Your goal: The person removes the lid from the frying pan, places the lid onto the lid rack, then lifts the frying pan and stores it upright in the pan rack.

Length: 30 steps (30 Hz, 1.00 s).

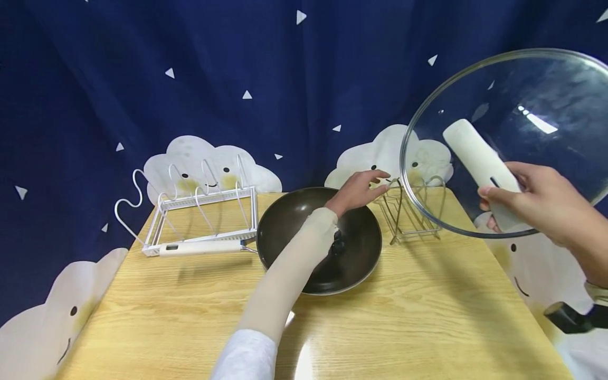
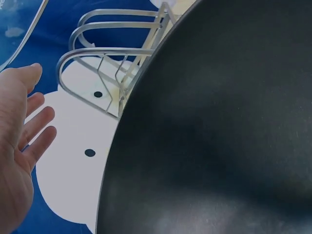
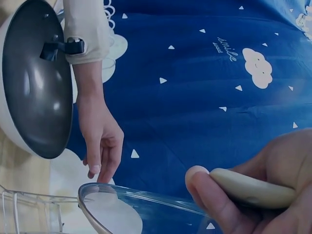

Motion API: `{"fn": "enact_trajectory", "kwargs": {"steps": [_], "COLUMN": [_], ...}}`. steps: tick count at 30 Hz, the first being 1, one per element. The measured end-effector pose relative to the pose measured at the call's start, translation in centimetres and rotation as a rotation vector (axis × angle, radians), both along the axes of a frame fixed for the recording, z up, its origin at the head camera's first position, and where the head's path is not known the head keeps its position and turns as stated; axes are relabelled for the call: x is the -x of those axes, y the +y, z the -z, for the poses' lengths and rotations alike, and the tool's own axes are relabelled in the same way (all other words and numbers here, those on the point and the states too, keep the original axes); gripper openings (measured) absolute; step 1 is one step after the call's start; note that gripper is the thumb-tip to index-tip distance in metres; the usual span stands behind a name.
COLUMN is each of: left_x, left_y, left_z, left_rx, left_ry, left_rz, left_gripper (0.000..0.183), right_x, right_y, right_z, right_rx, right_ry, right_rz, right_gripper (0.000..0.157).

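My right hand (image 1: 551, 203) grips the cream handle (image 1: 482, 155) of a large glass pot lid (image 1: 537, 105), held up on the right with its steel rim tilted. In the right wrist view, fingers and thumb wrap the handle (image 3: 253, 187). My left arm reaches across a dark wok (image 1: 290, 232) on the table. The left hand (image 1: 358, 191) hovers past the wok's far right edge, fingers loosely extended and holding nothing, near a small metal rack (image 1: 404, 232). In the left wrist view the hand (image 2: 19, 131) is apart from both wok and rack.
A white wire rack (image 1: 204, 198) stands at the back left of the wooden table (image 1: 404, 327). The wok's cream handle (image 1: 201, 248) points left, in front of that rack. Behind the table hangs a blue curtain (image 1: 214, 63) with clouds and white triangles.
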<state>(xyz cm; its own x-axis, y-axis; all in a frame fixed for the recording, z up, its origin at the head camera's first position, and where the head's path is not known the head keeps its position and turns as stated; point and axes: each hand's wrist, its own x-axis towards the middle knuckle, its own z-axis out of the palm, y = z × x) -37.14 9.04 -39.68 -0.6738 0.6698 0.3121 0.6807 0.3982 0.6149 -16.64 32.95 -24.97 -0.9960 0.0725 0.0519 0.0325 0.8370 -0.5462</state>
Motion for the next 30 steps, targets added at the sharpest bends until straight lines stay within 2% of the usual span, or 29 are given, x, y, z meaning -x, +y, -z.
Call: {"fn": "enact_trajectory", "kwargs": {"steps": [5, 9, 18, 24, 30], "left_x": [-0.2, -0.2, 0.3, 0.6, 0.5], "left_y": [1.0, 1.9, 3.0, 3.3, 4.0], "left_z": [-0.1, 0.0, 0.8, 1.5, 1.9], "left_rx": [0.040, 0.071, 0.052, 0.052, -0.063], "left_ry": [-0.003, 0.036, 0.039, 0.002, -0.084], "left_rz": [-0.024, -0.029, -0.050, -0.029, -0.031], "left_gripper": [0.041, 0.041, 0.041, 0.039, 0.038], "right_x": [-0.2, -0.3, 0.1, 0.2, 0.3], "right_y": [0.0, 0.2, 0.6, 0.6, 0.7], "right_z": [-0.2, 0.0, 0.6, 1.0, 1.2], "right_rx": [-0.063, -0.098, -0.108, -0.114, -0.110], "right_ry": [-0.008, -0.009, -0.015, -0.023, -0.026], "right_rz": [0.014, 0.026, 0.012, -0.006, -0.015], "right_gripper": [0.059, 0.057, 0.054, 0.055, 0.050]}}
